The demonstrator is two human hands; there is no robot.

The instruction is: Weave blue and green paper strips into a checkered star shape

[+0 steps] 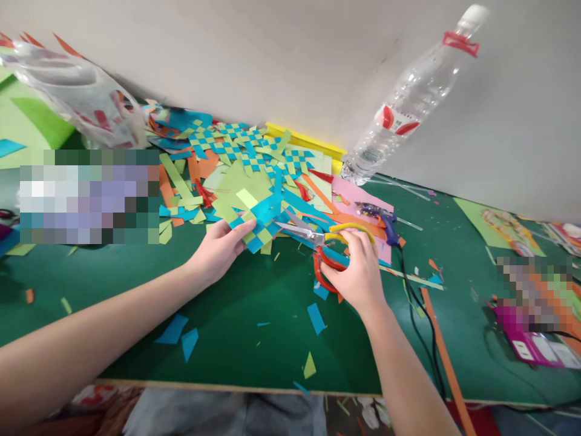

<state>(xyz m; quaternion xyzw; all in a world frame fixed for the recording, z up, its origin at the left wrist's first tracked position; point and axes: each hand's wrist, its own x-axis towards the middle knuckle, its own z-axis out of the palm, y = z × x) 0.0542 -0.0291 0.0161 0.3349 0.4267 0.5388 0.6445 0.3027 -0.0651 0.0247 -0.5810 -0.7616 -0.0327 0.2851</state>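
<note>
My left hand point(222, 248) pinches a small woven piece of blue and green paper strips point(261, 233) between thumb and fingers. A blue paper tail runs up from this woven paper piece. My right hand point(358, 266) grips scissors point(318, 236) with one yellow and one red handle loop. Their blades are parted and point left, with the tips at the edge of the woven piece; whether they touch it I cannot tell. Behind lie several blue-and-green checkered woven papers point(231, 142) and a light green sheet point(242, 188).
A clear plastic bottle point(413, 91) stands against the wall. A blue glue gun point(385, 221) lies on pink paper, its black cord point(426, 321) trailing to the front edge. Paper scraps point(316, 319) dot the green table point(254, 351). At left is a plastic-wrapped container point(91, 91).
</note>
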